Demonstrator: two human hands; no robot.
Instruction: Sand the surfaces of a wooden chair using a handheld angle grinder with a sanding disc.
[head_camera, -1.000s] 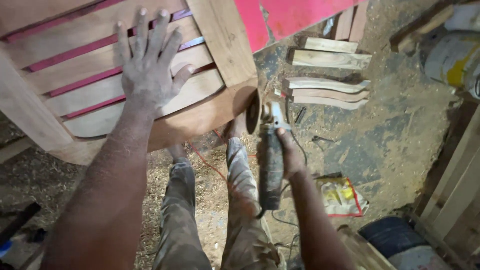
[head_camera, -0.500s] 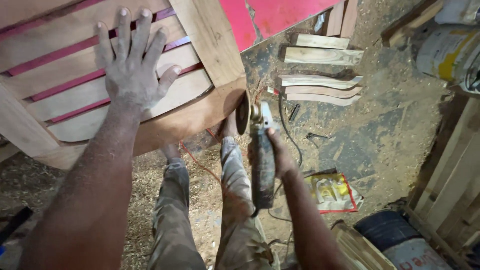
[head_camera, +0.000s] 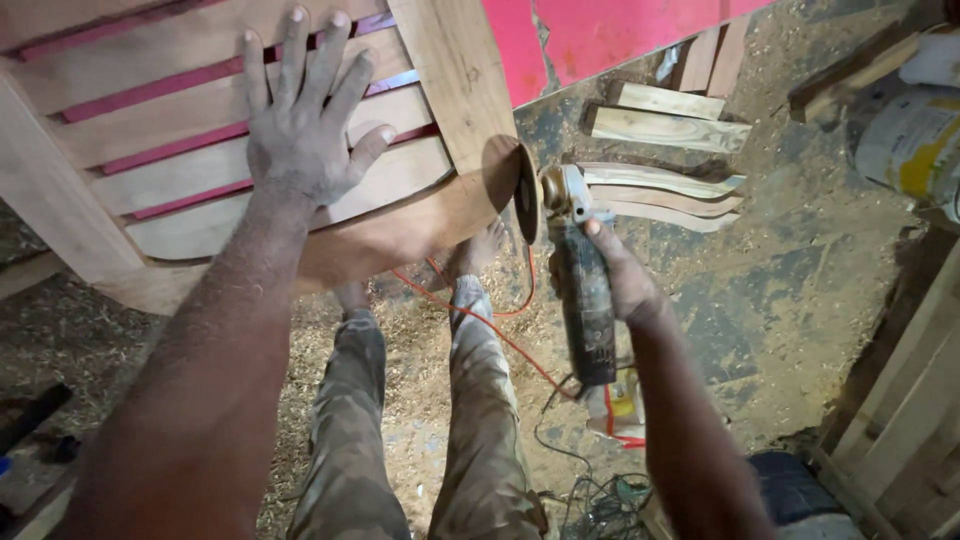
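The left hand (head_camera: 300, 140) lies flat, fingers spread, on the slatted wooden frame (head_camera: 200, 200). The right hand (head_camera: 615, 280) has its fingers wrapped around an angle grinder (head_camera: 575, 270), whose disc touches the frame's curved rail. If the disc catches, it could kick toward the bare feet (head_camera: 470, 255) below.

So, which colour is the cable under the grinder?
Red-orange cable, clearest in the head view, below the grinder.

grinder disc (head_camera: 524, 192) moved against frame edge (head_camera: 470, 195)

Left grip (head_camera: 300, 130) splayed, right grip (head_camera: 615, 275) apparently clenched
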